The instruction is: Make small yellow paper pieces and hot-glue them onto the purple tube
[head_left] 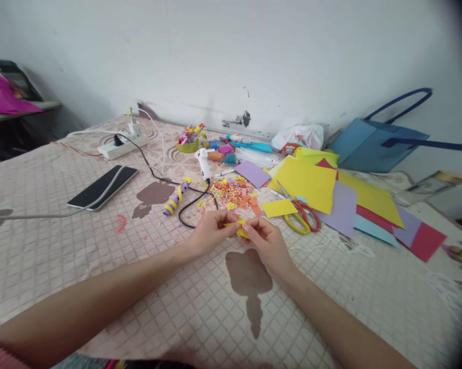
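My left hand (pixel 210 233) and my right hand (pixel 267 241) meet over the quilted cloth and pinch a small strip of yellow paper (pixel 239 228) between their fingertips. Both hands are closed on it. Just beyond them lie a yellow paper square (pixel 279 207), scissors with yellow and red handles (pixel 302 215) and a heap of paper scraps (pixel 233 192). A white glue gun (pixel 204 163) with a black cord lies behind the scraps. A purple roll wound with yellow strips (pixel 174 199) lies to the left.
Coloured paper sheets (pixel 331 189) spread out at the right, with a blue bag (pixel 369 143) against the wall. A phone (pixel 102 187) and a white power strip (pixel 118 147) lie at the left. A bowl of paper bits (pixel 188 139) stands at the back.
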Demonstrator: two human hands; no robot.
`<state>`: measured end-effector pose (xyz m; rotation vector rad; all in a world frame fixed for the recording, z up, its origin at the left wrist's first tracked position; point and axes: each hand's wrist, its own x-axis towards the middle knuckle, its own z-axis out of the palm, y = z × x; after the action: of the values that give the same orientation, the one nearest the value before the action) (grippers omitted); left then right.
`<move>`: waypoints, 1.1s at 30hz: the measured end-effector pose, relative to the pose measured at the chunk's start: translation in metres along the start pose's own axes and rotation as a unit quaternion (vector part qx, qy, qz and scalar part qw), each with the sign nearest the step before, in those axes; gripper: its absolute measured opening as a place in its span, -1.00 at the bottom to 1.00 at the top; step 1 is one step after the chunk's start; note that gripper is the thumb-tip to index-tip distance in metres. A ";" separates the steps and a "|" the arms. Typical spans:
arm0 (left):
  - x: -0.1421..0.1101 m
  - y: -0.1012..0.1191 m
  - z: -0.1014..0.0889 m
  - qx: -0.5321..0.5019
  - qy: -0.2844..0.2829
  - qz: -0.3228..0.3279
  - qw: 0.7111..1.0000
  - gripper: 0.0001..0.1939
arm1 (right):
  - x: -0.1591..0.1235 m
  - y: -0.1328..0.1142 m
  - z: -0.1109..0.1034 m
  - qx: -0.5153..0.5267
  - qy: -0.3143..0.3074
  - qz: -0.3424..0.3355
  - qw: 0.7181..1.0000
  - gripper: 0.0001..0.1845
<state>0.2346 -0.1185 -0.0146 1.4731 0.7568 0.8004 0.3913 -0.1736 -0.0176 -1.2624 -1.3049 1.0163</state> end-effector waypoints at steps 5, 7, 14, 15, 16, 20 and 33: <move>-0.001 -0.002 0.001 0.002 -0.004 0.002 1.000 -0.75 | -0.001 -0.001 0.000 -0.001 0.001 0.009 1.000 -0.75; -0.002 -0.002 0.001 -0.004 -0.006 -0.003 1.000 -0.75 | -0.002 -0.002 0.001 -0.001 0.000 0.012 1.000 -0.75; -0.001 0.000 0.001 -0.016 -0.017 -0.019 1.000 -0.76 | 0.000 -0.005 -0.002 0.003 -0.016 0.010 1.000 -0.69; -0.002 0.000 0.001 -0.016 -0.020 -0.022 0.999 -0.76 | 0.000 -0.005 -0.003 0.000 -0.017 0.004 1.000 -0.67; -0.002 0.001 0.001 -0.015 -0.023 -0.026 0.999 -0.76 | 0.001 -0.005 -0.005 -0.002 -0.019 0.001 1.000 -0.66; -0.002 0.004 0.001 0.001 -0.024 -0.034 0.999 -0.78 | 0.003 -0.006 -0.010 -0.005 -0.059 0.018 0.998 -0.70; -0.002 0.005 0.000 0.042 -0.032 -0.037 0.998 -0.81 | 0.004 -0.006 -0.013 -0.021 -0.095 0.022 0.995 -0.77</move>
<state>0.2338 -0.1202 -0.0099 1.5302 0.7998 0.6694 0.4040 -0.1709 -0.0094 -1.2547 -1.4553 1.1680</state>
